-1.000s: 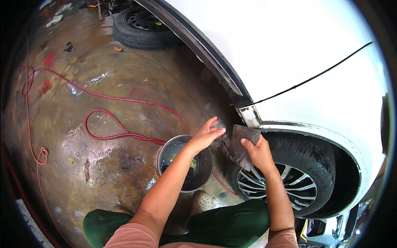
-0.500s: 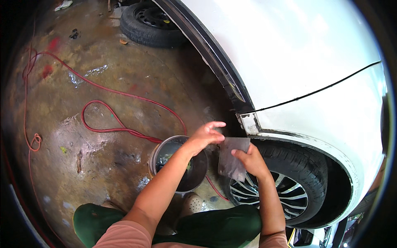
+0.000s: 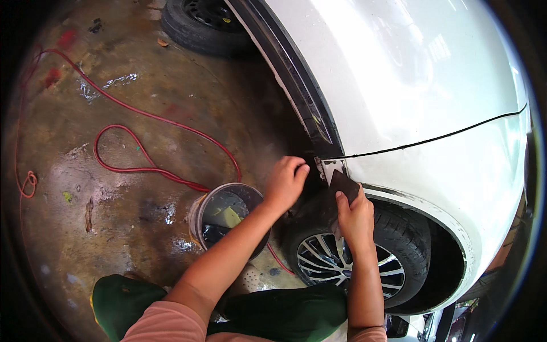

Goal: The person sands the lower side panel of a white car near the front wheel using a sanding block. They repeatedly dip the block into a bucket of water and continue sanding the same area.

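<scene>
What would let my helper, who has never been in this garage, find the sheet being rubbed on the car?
Start at the white car body and follow it down to the black tyre with the silver alloy wheel. Just above that tyre, the right hand presses a small dark rectangular sheet against the panel's lower corner. It is the only flat dark piece there, unlike the yellow sponge in the round bucket.

left hand [image 3: 286, 183]: fingers curled, forearm reaching forward | right hand [image 3: 354, 215]: fingers pressed flat, wrist raised
</scene>
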A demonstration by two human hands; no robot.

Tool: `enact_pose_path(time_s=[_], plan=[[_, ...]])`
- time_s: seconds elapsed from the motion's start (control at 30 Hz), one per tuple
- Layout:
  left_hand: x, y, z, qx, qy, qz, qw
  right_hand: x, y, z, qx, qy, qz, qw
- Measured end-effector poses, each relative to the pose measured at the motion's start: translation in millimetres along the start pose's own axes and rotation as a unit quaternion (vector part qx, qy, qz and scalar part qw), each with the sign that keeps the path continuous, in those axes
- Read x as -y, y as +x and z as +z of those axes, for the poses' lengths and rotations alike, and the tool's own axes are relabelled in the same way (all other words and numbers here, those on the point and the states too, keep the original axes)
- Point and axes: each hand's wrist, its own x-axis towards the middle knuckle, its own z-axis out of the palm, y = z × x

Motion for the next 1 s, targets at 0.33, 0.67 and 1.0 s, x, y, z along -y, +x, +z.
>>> enact_pose_path(time_s=[0.33, 0.67, 1.0], plan=[[-15.9, -32.2, 57.6, 0.053, -0.329, -0.062, 0.941, 6.1, 4.8, 27.0, -0.057, -0.003, -0.017, 0.998], [-20.3, -36.7, 41.5, 0.097, -0.111, 0.066, 0.987, 5.6, 4.9, 38.9, -0.069, -0.02, -0.007, 0.997], [-7.5, -29.6, 41.1, 0.053, -0.052, 0.131, 0.989, 7.0, 7.8, 50.7, -0.079, -0.029, -0.011, 0.996]])
